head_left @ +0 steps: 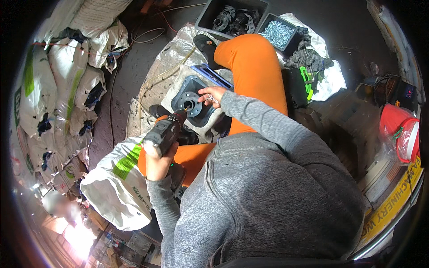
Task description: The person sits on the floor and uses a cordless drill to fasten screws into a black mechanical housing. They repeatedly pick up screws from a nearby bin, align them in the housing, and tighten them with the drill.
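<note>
My left hand [157,164] grips a black and orange cordless drill [166,130] by its handle. Its tip points at the round flange of a dark grey plastic part [191,99] that rests by my orange-clad leg [250,67]. My right hand [212,94] lies on the part's right side with thin screws pinched in its fingers, close to the drill tip. A blue flat piece [210,73] sticks out from behind the part.
At the top, a grey bin [206,13] holds black fittings and a smaller box [278,34] holds screws. Stacked white sacks [58,89] line the left; another sack [117,183] lies by my knee. A red bucket [397,129] stands at right, grey gloves [309,58] beside the leg.
</note>
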A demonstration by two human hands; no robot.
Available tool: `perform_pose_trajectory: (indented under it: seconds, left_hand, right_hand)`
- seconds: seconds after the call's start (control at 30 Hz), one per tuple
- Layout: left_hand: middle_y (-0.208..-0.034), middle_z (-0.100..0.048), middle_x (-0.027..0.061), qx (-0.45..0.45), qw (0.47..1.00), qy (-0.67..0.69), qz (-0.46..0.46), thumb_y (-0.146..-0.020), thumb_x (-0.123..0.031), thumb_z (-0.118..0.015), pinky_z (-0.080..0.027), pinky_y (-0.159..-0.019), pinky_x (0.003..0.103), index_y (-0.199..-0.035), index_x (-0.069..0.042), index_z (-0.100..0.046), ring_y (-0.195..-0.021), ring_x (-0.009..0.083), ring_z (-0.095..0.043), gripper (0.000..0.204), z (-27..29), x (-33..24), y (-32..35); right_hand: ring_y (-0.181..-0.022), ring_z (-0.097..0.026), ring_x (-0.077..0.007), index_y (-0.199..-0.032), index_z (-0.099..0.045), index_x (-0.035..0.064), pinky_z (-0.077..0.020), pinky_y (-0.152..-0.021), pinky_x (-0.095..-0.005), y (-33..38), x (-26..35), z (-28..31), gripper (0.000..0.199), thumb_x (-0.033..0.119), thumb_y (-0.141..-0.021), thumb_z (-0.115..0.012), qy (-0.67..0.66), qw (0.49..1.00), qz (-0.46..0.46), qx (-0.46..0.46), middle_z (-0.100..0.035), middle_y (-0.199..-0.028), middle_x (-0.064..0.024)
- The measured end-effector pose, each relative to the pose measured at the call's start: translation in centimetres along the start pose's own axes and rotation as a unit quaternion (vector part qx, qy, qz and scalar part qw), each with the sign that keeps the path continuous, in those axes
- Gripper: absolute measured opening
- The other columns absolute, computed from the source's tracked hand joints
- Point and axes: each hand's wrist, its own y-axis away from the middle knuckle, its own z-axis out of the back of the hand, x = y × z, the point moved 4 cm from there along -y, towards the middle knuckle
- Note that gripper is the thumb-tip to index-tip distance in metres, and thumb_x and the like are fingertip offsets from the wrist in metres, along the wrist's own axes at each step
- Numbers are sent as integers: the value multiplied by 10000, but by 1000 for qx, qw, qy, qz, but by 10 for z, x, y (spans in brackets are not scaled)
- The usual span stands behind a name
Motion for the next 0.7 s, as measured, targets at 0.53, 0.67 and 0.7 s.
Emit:
perform_pose_trajectory:
  seconds: [0.53,0.67,0.7]
  left_hand:
    - [-883,-646,49,20,998,65,-9,-737,-35,-697,-491,-674,295,-983,-15,-615,-752,148,-603,260,-7,17,50]
    - [-875,-645,49,21,996,81,-7,-734,-28,-695,-490,-666,294,-973,-12,-618,-743,151,-603,252,-10,19,51]
    - [-874,-644,48,22,996,79,-17,-735,-29,-694,-489,-665,293,-972,-13,-619,-745,150,-602,249,-10,19,51]
  right_hand:
    - [-824,-558,-105,-1280,-486,17,-325,-378,-121,76,-3,-36,384,211,-958,-409,-16,978,-5,209,-566,-1097,-97]
    - [-849,-564,-107,-1280,-487,23,-326,-372,-118,78,-2,-40,383,214,-956,-412,10,977,-15,214,-572,-1100,-92]
    - [-856,-565,-109,-1277,-489,24,-326,-371,-119,79,-2,-41,384,219,-956,-413,6,974,-12,228,-574,-1097,-92]
